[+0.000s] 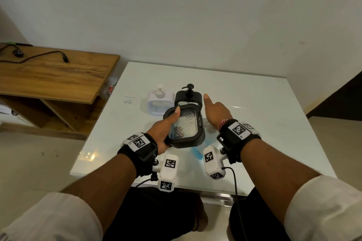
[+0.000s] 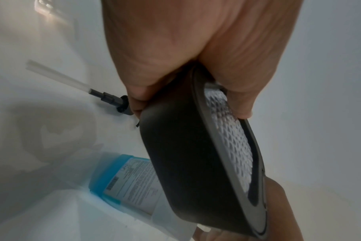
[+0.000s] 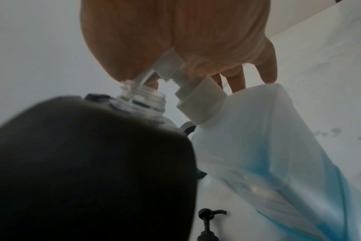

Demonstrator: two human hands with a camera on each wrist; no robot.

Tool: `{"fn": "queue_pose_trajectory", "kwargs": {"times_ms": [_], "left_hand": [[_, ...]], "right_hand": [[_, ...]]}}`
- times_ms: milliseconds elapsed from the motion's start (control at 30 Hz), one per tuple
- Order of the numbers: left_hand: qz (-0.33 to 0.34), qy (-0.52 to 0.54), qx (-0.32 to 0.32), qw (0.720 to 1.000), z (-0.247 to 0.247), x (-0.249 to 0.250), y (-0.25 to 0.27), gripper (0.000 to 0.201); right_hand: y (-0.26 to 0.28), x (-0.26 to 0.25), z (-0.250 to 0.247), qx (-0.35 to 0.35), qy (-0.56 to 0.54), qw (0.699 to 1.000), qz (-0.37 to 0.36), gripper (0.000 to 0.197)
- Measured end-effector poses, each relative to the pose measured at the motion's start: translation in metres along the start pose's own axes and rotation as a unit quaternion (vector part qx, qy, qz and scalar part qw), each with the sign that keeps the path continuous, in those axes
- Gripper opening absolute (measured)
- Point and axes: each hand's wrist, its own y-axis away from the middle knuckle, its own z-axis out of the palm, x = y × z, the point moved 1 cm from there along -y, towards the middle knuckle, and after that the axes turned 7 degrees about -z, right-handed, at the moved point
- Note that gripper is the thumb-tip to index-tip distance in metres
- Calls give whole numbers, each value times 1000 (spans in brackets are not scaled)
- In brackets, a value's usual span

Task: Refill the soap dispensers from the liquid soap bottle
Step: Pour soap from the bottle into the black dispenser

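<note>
My left hand [image 1: 166,127] grips a black soap dispenser [image 1: 185,127] with a textured clear window and holds it tilted above the table. Its pump is off and the threaded neck [image 3: 142,99] is open. The blue liquid soap pouch [image 3: 268,154] lies just under and to the right of it, the white spout [image 3: 200,101] close beside the neck. My right hand [image 1: 215,111] holds the spout's top against the palm, index finger stretched forward. A loose black pump with its tube [image 2: 109,97] lies on the table.
A white dispenser [image 1: 159,101] and a second black dispenser [image 1: 189,98], both with pumps on, stand just behind my hands on the white glass table [image 1: 264,123]. A wooden desk [image 1: 54,76] with a cable stands at the left. A wall runs behind.
</note>
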Motion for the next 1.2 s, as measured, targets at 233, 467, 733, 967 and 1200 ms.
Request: {"fn": "queue_pose_trajectory", "kwargs": {"times_ms": [233, 467, 733, 967, 1200], "left_hand": [[3, 4, 1, 1000, 0, -1, 1, 46], [0, -4, -6, 1000, -1, -1, 0, 45], [9, -6, 5, 1000, 0, -2, 2, 46], [7, -17, 4, 1000, -3, -2, -2, 48], [15, -23, 7, 1000, -3, -1, -1, 53]], "right_hand": [[0, -4, -12, -12, -39, 999, -2, 81], [0, 2, 0, -11, 12, 1000, -15, 72], [4, -1, -8, -4, -11, 1000, -22, 82], [4, 3, 0, -1, 43, 999, -9, 90], [3, -4, -6, -8, 37, 999, -32, 85]]}}
